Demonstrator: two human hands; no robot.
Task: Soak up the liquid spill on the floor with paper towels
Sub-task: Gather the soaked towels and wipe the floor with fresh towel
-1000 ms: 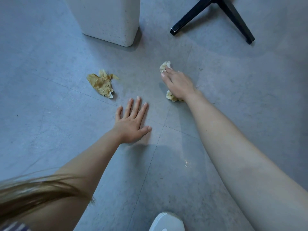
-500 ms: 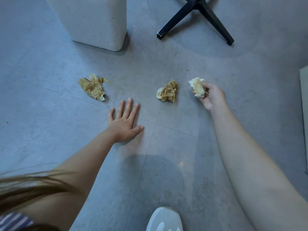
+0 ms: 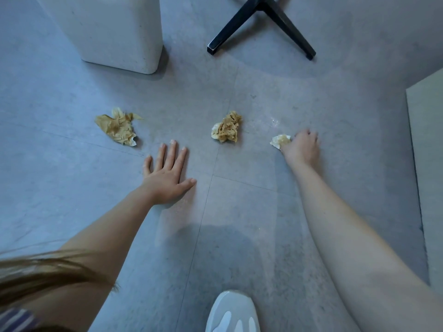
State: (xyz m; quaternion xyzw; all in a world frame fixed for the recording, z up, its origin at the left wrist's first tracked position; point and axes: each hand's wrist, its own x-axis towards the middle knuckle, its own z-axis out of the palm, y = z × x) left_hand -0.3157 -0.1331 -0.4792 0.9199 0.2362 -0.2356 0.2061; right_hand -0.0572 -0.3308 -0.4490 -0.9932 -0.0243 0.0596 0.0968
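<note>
Two soaked wads (image 3: 116,127) (image 3: 226,127) on floor (image 3: 72,188) | right grip (image 3: 302,147) holding third wad (image 3: 280,140) | left grip (image 3: 167,173) wide, flat

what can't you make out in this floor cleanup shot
All in the head view:
- Small crumpled stained paper towel wad: partly covered by the right hand gripping it.
- Leftover liquid: only faint glints on the grey tiled floor, extent unclear.
- Black metal chair base and white speckled block: cut by the top edge.
- White shoe: cut by the bottom edge.
</note>
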